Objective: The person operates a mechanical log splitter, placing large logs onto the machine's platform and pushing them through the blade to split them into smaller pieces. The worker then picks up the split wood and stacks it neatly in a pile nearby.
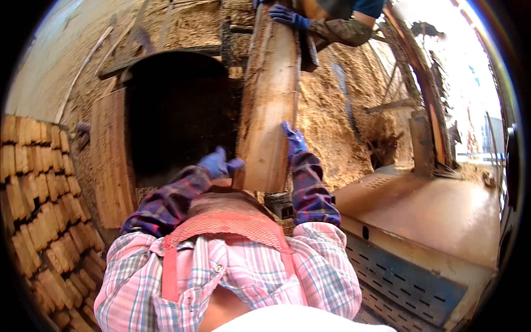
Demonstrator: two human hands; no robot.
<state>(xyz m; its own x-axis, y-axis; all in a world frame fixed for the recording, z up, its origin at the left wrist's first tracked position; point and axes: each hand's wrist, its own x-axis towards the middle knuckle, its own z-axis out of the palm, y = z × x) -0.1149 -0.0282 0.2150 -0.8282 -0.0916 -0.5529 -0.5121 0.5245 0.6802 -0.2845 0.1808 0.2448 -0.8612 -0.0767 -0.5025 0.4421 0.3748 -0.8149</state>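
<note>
A long, rough wooden board (pixel 266 110) slopes from the top of the view down to just in front of my apron. My right hand (pixel 295 141), in a blue-purple glove, grips its right edge near the close end; part of the fingers is hidden by the wood. Beside the board's left edge, my left hand (pixel 214 162) is held open in a similar glove, thumb apart from the fingers. It appears to hold nothing. At the far end, a co-worker's gloved hand (pixel 289 17) rests on the same board.
A dark opening (pixel 182 116) lies ahead to the left, with an upright board (pixel 112 157) beside it. Stacked wood pieces (pixel 44 221) line the left side. At right stands a metal machine housing (pixel 426 213) with a slotted side. Sawdust (pixel 337 149) is heaped behind it.
</note>
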